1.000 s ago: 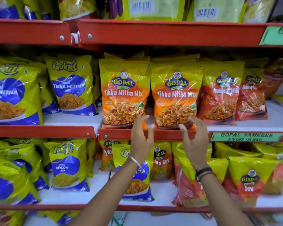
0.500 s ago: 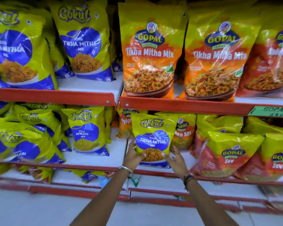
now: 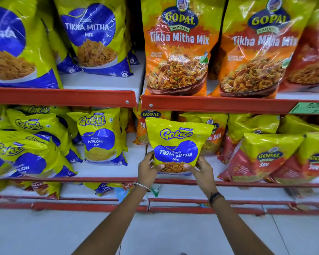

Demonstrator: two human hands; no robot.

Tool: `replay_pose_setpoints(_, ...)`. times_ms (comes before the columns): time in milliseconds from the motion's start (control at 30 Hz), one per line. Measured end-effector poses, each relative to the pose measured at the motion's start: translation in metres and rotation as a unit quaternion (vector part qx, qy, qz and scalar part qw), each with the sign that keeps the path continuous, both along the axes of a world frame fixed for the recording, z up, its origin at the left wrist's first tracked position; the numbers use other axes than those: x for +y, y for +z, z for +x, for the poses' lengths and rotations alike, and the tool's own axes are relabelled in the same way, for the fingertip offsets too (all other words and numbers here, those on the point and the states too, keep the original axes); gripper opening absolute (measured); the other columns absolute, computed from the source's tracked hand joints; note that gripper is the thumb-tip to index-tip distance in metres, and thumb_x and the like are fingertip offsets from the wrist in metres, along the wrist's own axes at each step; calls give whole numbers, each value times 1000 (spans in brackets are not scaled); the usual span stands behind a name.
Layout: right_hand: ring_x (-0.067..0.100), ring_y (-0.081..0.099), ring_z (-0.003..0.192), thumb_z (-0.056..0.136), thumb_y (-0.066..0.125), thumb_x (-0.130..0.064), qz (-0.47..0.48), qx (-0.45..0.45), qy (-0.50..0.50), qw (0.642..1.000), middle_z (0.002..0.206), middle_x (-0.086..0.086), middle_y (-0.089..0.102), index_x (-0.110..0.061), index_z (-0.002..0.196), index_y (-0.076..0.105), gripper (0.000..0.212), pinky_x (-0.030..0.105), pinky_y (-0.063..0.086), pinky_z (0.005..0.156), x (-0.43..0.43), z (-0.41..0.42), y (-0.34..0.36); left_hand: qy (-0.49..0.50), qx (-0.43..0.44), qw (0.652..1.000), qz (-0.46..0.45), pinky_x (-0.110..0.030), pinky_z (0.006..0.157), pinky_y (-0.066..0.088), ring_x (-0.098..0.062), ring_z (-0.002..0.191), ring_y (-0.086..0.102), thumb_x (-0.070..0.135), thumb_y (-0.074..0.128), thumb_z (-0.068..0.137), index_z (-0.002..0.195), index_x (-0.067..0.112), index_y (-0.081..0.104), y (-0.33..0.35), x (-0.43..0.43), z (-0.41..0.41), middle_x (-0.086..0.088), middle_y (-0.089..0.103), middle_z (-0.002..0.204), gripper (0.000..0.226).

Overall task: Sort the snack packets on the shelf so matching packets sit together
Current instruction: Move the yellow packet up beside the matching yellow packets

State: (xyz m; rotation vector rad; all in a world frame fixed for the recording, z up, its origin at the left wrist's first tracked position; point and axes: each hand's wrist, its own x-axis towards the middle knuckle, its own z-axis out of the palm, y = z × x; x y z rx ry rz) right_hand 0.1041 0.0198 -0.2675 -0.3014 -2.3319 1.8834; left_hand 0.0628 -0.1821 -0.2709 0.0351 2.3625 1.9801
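Yellow-and-blue plastic Gokul Tikha Mitha packet (image 3: 179, 144) stands upright before the Gopal packets, its bottom corners pinched in your left hand (image 3: 147, 170) and right hand (image 3: 203, 171). Its matching big Gokul bags (image 3: 94, 37) lie up-left of it.

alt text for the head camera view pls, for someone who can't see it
Both hands, left hand and right hand, hold a small yellow-and-blue Gokul packet by its bottom corners in front of a red-edged shelf, among orange Gopal packets.

two orange tikha mitha mix packets (image 3: 177, 52) (image 3: 254, 52), two hands (image 3: 147, 170) (image 3: 203, 172).
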Motion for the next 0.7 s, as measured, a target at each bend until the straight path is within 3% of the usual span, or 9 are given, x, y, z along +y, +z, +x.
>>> replay_pose_setpoints(100, 9, 65, 105, 77, 75, -13, 3, 33, 3, 999, 110, -8, 72, -31, 108, 65, 37, 29, 51, 89, -18, 14, 23, 6, 14, 1000, 18, -13, 77, 49, 4, 89, 61, 12, 74, 65, 110, 29, 57, 23, -23, 16, 9, 67, 103, 50)
replay_pose_setpoints(167, 6, 65, 105, 77, 75, -14, 3, 63, 2, 998, 112, -8, 72, -31, 109, 65, 37, 27, 50, 89, -33, 20, 45, 5, 40, 999, 15, -11, 79, 49, -3, 99, 60, 16, 76, 68, 115, 27, 57, 43, -41, 23, 9, 66, 107, 52)
replay_pose_setpoints(233, 5, 65, 104, 79, 74, -17, 2, 97, 7, 995, 108, -16, 73, -30, 112, 66, 36, 26, 50, 87, -49, 22, 70, 12, 71, 997, 9, -20, 85, 50, -11, 101, 61, 26, 77, 66, 117, 23, 59, 64, -58, 24, 5, 67, 111, 54)
replay_pose_setpoints(300, 4, 66, 102, 82, 72, -19, 11, 132, 15, 991, 106, -24, 72, -27, 115, 66, 34, 24, 51, 86, -65, 22, 99, 27, 92, 995, 18, -29, 85, 51, -19, 99, 63, 32, 79, 63, 112, 18, 63, 85, -74, 22, -4, 70, 109, 54)
replay_pose_setpoints(433, -17, 61, 82, 81, 71, -23, 19, 183, 3, 983, 83, -39, 67, -25, 109, 65, 29, 11, 45, 71, -92, 19, 144, 36, 135, 989, 37, -21, 75, 51, -13, 86, 66, 35, 83, 61, 107, 14, 67, 127, -101, 19, 5, 73, 91, 53)
replay_pose_setpoints(500, -24, 57, 75, 79, 72, -21, -1, 210, -14, 978, 87, -38, 62, -26, 108, 63, 31, 4, 41, 67, -105, 21, 161, 41, 163, 985, 48, -21, 73, 52, -6, 79, 66, 36, 82, 59, 102, 16, 68, 147, -112, 21, 12, 74, 85, 49)
replay_pose_setpoints(567, -29, 54, 72, 81, 70, -10, -27, 229, -20, 973, 92, -31, 58, -29, 109, 54, 38, -1, 41, 65, -113, 24, 175, 48, 186, 980, 55, -21, 69, 51, -5, 73, 64, 36, 81, 60, 98, 12, 69, 163, -120, 22, 8, 73, 81, 46)
replay_pose_setpoints(633, -25, 56, 73, 81, 71, -13, -40, 231, -13, 972, 102, -20, 66, -27, 111, 59, 36, 1, 43, 66, -118, 25, 182, 51, 210, 975, 58, -26, 68, 53, -11, 72, 65, 37, 80, 62, 94, 12, 70, 178, -125, 26, -1, 74, 81, 42)
replay_pose_setpoints(700, -15, 61, 82, 77, 73, -27, -37, 226, -7, 973, 102, -6, 75, -27, 108, 69, 31, 11, 48, 73, -123, 25, 187, 48, 221, 972, 58, -20, 63, 50, -7, 66, 63, 26, 82, 66, 89, 12, 71, 188, -129, 29, 3, 73, 76, 29)
